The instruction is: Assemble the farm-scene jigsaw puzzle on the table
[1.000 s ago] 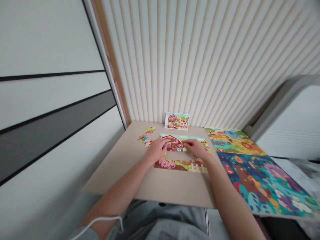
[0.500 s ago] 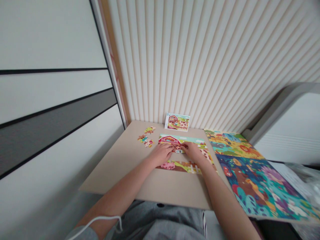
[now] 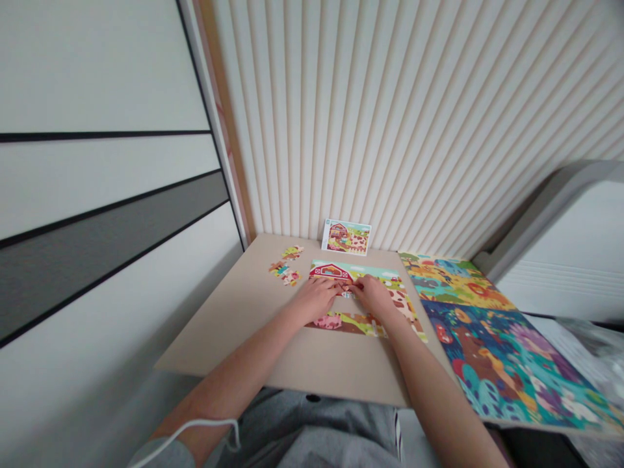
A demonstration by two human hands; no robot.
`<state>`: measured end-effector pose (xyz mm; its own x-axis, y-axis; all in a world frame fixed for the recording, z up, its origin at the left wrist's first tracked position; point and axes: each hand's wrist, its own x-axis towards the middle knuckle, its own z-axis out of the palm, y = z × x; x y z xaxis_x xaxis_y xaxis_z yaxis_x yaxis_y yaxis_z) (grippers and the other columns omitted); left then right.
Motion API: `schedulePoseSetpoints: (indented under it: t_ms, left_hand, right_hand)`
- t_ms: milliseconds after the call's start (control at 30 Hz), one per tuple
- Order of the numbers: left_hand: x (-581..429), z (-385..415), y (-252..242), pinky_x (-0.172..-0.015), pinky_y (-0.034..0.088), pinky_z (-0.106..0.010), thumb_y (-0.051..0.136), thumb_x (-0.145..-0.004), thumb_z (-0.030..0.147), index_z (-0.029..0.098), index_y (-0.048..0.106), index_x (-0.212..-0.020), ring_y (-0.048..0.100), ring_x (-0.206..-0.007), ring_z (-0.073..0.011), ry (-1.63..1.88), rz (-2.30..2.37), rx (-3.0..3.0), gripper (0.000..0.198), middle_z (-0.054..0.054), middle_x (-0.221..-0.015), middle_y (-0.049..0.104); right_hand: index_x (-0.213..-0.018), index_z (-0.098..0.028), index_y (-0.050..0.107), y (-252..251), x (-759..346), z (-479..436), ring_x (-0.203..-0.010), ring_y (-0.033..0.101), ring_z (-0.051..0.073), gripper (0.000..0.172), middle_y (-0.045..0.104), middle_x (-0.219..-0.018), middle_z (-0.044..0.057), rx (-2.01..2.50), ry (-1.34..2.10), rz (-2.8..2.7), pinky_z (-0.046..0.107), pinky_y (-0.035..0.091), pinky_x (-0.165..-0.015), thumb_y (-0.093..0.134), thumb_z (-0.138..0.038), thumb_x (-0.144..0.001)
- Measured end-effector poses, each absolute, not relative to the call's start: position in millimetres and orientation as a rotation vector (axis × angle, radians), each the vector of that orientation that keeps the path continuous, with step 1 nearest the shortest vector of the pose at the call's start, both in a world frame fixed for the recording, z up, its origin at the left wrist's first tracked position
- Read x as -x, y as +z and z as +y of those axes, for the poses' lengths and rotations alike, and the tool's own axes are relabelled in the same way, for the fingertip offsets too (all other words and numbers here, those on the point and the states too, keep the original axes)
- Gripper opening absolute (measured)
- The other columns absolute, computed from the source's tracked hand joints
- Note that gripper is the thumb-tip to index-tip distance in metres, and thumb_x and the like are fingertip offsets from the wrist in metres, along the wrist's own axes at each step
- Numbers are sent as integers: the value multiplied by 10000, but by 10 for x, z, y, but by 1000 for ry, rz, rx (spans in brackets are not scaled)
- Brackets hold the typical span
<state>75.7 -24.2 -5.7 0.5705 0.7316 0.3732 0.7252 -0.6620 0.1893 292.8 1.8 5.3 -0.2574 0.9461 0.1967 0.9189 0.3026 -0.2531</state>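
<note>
A partly assembled farm jigsaw puzzle (image 3: 375,268) lies on the beige board, with a red barn at its upper left and a gap of bare board in its middle. My left hand (image 3: 316,299) rests over the puzzle's left side, fingers stretched flat, tips beside a small puzzle piece (image 3: 347,294) below the barn. From the right, my right hand (image 3: 373,294) pinches at that same piece with thumb and forefinger. Fingers hide part of the piece, so its fit against its neighbours cannot be made out.
Loose puzzle pieces (image 3: 285,270) lie at the board's left. A picture card (image 3: 347,237) of the farm scene leans against the ribbed wall (image 3: 312,117). Two finished puzzles, a yellow animal one (image 3: 453,283) and a dark blue one (image 3: 511,364), lie to the right. A white cord (image 3: 205,424) crosses my left arm.
My right hand has shifted very slightly left, its fingertips closer to my left hand's fingertips. My left hand stays nearly in place.
</note>
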Motion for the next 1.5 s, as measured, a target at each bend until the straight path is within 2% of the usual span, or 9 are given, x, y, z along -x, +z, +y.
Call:
schedulePoseSetpoints:
  t_ms: [233,467,567,733,867,1067,1200,1367,1500]
  left_hand:
    - [-769,-227,-89,-1055,408,-451,508,-935,176,249,616,-1320,542,-1240,-275,591,1296,-2869,406,-74,-1296,652]
    - [-718,-272,-32,-1032,438,-385,464,-978,217,251,610,-1305,585,-1175,-228,737,1260,-2810,360,-66,-1277,657]
    - [-617,-199,13,-1027,441,-370,458,-980,218,228,637,-1240,592,-1152,-223,785,1461,-2735,315,-77,-1237,665]
    - [-142,-20,70,-1037,422,-395,467,-946,169,175,632,-1235,567,-1185,-261,744,2160,-2385,333,-133,-1219,653]
    - [266,29,55,-932,474,-422,461,-954,241,148,671,-1132,600,-1103,-304,501,2493,-2069,291,-166,-1116,674]
    - [441,67,21,-877,495,-413,613,-874,482,179,681,-1104,601,-1114,-338,342,2509,-1965,386,-165,-1134,677]
    - [473,138,-4,-839,494,-368,658,-841,463,192,687,-1080,630,-1076,-314,397,2474,-1928,362,-153,-1110,692]
    - [559,209,-59,-804,473,-311,774,-733,370,172,695,-967,659,-991,-276,654,2358,-1877,317,-130,-991,721]
    - [554,212,-14,-788,468,-283,690,-814,271,176,694,-926,670,-925,-220,776,2311,-1882,147,-91,-954,734]
  right_hand:
    - [-886,-201,768,124,-2957,6,-837,655,198,388,722,-923,106,1624,101,-2339,264,403,-730,452,-388,-1011]
    - [-969,-172,757,101,-3109,101,-865,660,220,390,740,-952,128,1650,24,-2127,275,394,-753,414,-352,-1011]
    - [-967,-177,763,92,-3110,102,-861,668,217,389,750,-956,125,1697,53,-2141,271,383,-739,420,-357,-1008]
    - [-931,-185,766,95,-3067,64,-846,668,209,403,757,-935,117,1677,57,-2172,269,366,-722,410,-357,-1010]
    - [-919,-185,766,99,-3075,67,-839,670,211,407,758,-921,117,1664,61,-2174,272,366,-715,409,-363,-1006]
    - [-932,-172,763,108,-3118,97,-855,672,215,407,758,-926,124,1673,72,-2162,274,373,-721,410,-363,-1002]
    - [-912,-173,759,122,-3119,91,-819,667,216,409,758,-921,127,1680,67,-2149,279,361,-692,414,-374,-998]
    - [-897,-180,758,120,-3132,88,-803,660,214,395,756,-916,127,1666,77,-2122,275,357,-684,425,-371,-989]
    - [-876,-185,759,119,-3138,93,-757,650,208,392,758,-892,112,1635,94,-2095,277,356,-660,433,-374,-983]
